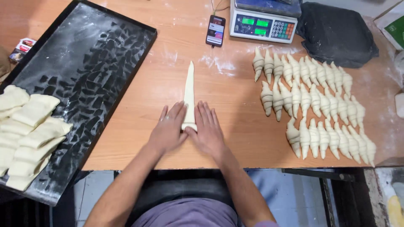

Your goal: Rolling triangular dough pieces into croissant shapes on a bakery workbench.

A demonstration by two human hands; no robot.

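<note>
Fingers (174, 115) of the left hand (168, 130) lie flat and slightly spread, palm down, pressing the left side of the wide near end of a dough strip (190, 94); the right hand (208, 128) mirrors it on the right side, fingers extended and close together. Neither hand grips; both rest on the dough and the worktop (235, 126).

Pale, smooth and soft-looking, the dough strip is a long narrow triangle. Its long axis runs near to far across the worktop, the sharp tip pointing away from the person, the broad base near, between the two hands, where it looks slightly thickened as if curled over.

Light brown wood with white flour smears makes up the worktop. To the right lie three rows of rolled dough pieces (313, 105), ridged and tapered, set close side by side. At the left sits a black metal tray (92, 63), dusted with flour, with stacked flat dough pieces (29, 134) at its near end. At the far edge stand a scale (264, 21), a phone (215, 30) and a dark bag (336, 33).
</note>
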